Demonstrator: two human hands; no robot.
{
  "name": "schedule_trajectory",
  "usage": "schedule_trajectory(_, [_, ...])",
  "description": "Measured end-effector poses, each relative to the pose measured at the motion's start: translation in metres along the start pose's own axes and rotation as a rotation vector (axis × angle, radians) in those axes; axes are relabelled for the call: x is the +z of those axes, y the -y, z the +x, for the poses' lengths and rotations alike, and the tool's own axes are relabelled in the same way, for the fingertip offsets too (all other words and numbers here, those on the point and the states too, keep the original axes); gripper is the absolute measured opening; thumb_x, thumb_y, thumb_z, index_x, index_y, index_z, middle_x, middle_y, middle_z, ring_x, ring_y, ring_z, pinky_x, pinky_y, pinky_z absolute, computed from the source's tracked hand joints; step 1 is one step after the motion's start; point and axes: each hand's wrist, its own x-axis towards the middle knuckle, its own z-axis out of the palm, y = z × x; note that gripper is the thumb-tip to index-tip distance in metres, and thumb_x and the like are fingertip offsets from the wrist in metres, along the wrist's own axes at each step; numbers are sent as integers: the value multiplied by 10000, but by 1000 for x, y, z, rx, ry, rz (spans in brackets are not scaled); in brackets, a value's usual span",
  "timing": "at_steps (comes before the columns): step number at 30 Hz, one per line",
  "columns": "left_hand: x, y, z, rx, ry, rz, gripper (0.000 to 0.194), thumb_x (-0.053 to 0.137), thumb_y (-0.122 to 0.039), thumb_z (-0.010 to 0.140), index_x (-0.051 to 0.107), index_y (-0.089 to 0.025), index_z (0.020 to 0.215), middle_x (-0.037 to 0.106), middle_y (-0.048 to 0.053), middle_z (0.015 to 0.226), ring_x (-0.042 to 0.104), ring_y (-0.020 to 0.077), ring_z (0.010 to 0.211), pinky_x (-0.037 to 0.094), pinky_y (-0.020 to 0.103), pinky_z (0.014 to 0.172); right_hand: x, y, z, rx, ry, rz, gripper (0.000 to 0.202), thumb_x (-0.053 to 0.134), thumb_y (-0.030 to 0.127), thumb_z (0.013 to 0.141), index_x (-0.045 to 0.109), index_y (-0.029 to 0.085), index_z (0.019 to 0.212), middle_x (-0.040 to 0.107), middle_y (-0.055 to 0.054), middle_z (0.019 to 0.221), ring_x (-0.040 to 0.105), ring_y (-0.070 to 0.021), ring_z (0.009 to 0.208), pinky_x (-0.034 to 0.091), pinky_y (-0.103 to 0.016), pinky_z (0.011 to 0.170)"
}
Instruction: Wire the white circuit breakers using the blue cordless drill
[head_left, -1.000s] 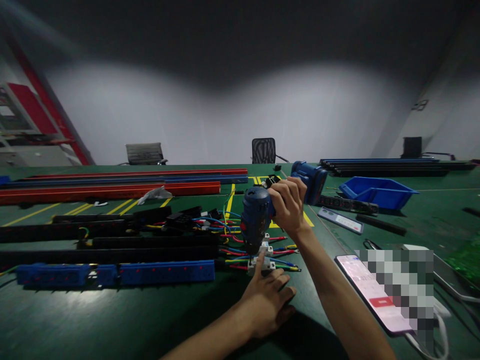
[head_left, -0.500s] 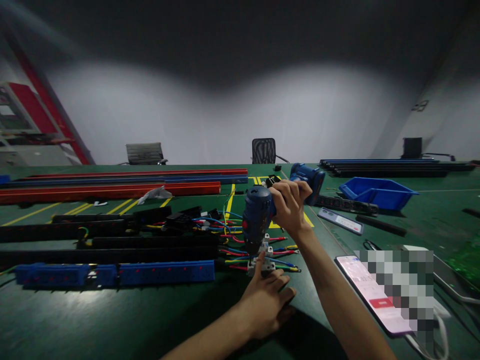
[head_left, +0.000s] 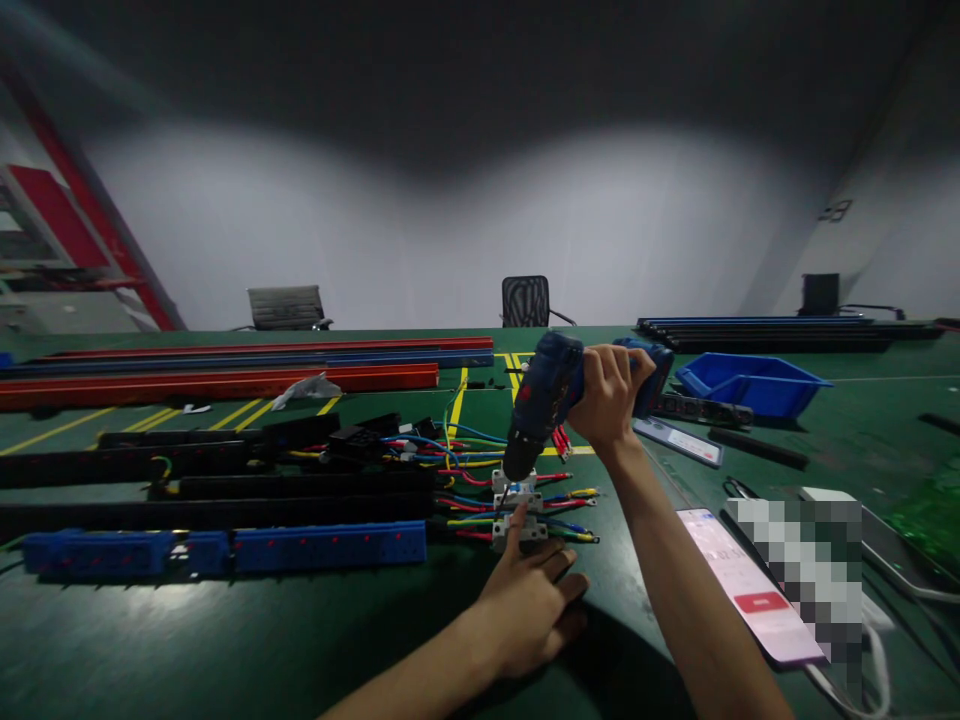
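Note:
My right hand (head_left: 606, 395) is wrapped round the handle of a blue cordless drill (head_left: 550, 385), whose chuck points down and to the left. Its thin bit ends close to the left side of some white circuit breakers (head_left: 517, 495); whether it touches one, I cannot tell. My left hand (head_left: 529, 600) lies palm down in front of them, fingers apart, its index fingertip against the nearest breaker. Red, blue and yellow-green wires (head_left: 465, 505) run from the left to the breakers, and more wire ends (head_left: 577, 530) stick out on their right.
A blue socket strip (head_left: 330, 545) and black strips (head_left: 307, 485) lie at left. Behind them are red rails (head_left: 225, 382). On the right are a blue bin (head_left: 754, 385), a phone (head_left: 750, 590), a pale blue-grey device (head_left: 679, 440) and a black bar (head_left: 757, 448).
The drill in my right hand has lifted off the nearest breaker and tilted, its body moving up and to the right. My left hand has stayed nearly still.

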Motion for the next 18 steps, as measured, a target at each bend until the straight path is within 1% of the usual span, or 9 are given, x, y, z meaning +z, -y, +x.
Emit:
schedule_trajectory(2, [-1, 0, 0, -1, -1, 11, 407, 386, -478, 1015, 547, -253, 1314, 597, 57, 1365, 485, 248, 1329, -196, 591, 1171, 5, -10, -2, 83, 37, -14, 122, 547, 252, 821, 531, 212, 935, 623, -61, 885, 533, -251, 910, 315, -426, 931])
schedule_trajectory(5, [-1, -2, 1, -9, -18, 25, 402, 391, -467, 1015, 554, -257, 1316, 612, 56, 1342, 496, 242, 1315, -207, 584, 1167, 12, -26, -7, 229, 65, -21, 139, 554, 273, 795, 504, 210, 909, 612, -72, 889, 517, -257, 904, 348, -412, 903])
schedule_trajectory(9, [-2, -2, 1, -7, -38, 17, 404, 382, -473, 1017, 557, -263, 1314, 618, 52, 1324, 503, 238, 1302, -252, 584, 1139, 23, -46, -18, 432, 99, -1, 246, 603, 315, 740, 487, 209, 929, 610, -76, 891, 517, -258, 890, 366, -417, 895])
schedule_trajectory(12, [-3, -2, 2, -7, -39, -6, 399, 368, -470, 1022, 563, -264, 1302, 631, 52, 1298, 520, 236, 1276, -273, 587, 1121, 33, -62, -30, 630, 121, 14, 297, 616, 319, 708, 489, 207, 953, 621, -94, 899, 536, -272, 878, 385, -428, 876])
schedule_trajectory(15, [-3, -2, 2, -8, -40, -6, 406, 360, -474, 1022, 565, -263, 1302, 640, 52, 1286, 534, 237, 1258, -233, 585, 1141, 43, -75, -45, 794, 131, 54, 392, 638, 341, 676, 501, 205, 1018, 638, -115, 932, 569, -289, 873, 417, -442, 852])
schedule_trajectory(18, [-3, -2, 2, -1, -43, 12, 409, 358, -476, 1023, 565, -266, 1306, 637, 52, 1297, 535, 241, 1259, -195, 583, 1157, 51, -85, -57, 902, 105, 99, 493, 655, 363, 650, 513, 197, 1092, 659, -108, 948, 610, -300, 870, 449, -454, 845])
